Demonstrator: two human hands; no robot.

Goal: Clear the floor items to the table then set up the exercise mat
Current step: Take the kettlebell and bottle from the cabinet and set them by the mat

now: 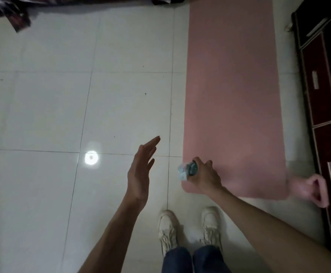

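Observation:
A pink exercise mat (233,91) lies unrolled flat on the white tiled floor, running away from me on the right. Its pink strap (316,189) curls off the near right corner. My right hand (206,174) is over the mat's near left corner, shut on a clear plastic water bottle (188,170) with a teal label. My left hand (141,170) hovers over the bare tiles to the left of the mat, fingers straight and apart, holding nothing.
A dark wooden cabinet (322,91) with metal handles runs along the right side of the mat. Dark patterned cloth (12,14) lies at the far left. My white shoes (188,227) stand just before the mat's near end. A lamp glare (91,157) shines on the tiles.

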